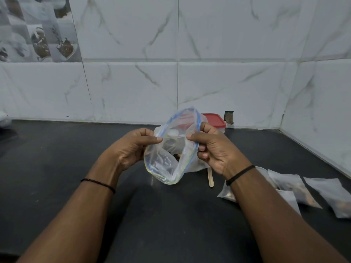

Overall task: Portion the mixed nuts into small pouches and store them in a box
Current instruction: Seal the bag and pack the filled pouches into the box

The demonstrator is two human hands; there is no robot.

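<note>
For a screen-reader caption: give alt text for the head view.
Both hands, left hand and right hand, hold open a clear zip bag above a dark counter. Filled pouches lie at right; a red-lidded box stands behind.

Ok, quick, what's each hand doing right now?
Left hand: pinching the zip bag rim.
Right hand: pinching the opposite rim, mouth held open.

Both forearms are bare, with no sleeves in view. The left hand [133,147] has a thin black beaded wristband [98,184] behind it. The right hand [214,149] has a thin black cord wristband [240,174].
</note>
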